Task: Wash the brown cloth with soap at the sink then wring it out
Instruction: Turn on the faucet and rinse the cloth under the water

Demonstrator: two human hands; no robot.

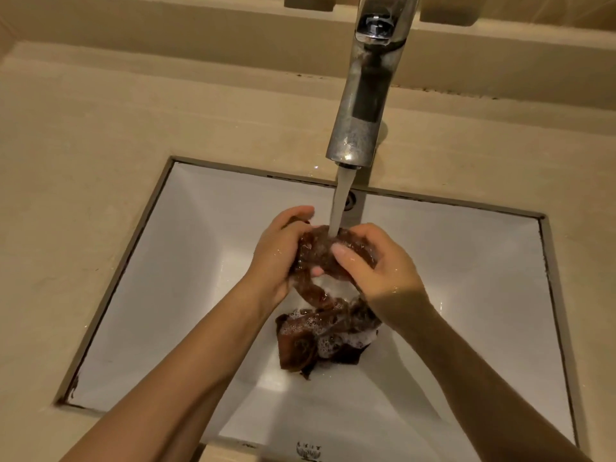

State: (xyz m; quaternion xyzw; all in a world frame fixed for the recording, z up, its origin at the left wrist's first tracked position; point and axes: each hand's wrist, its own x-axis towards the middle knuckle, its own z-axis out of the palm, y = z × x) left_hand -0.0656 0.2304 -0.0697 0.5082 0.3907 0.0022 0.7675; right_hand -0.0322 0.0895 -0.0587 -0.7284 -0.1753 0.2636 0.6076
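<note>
Left hand (276,258), right hand (376,271) close together, grips seemingly clenched.

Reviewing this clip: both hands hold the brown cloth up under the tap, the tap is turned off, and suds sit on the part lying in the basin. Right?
Not quite: the tap is running. The head view shows a stream of water falling onto the brown cloth held between the left hand and right hand. The suds are as you say.

Single head-worn view, looking steeply down and forward, close above the sink (186,248); tap (363,95) at upper centre.
</note>
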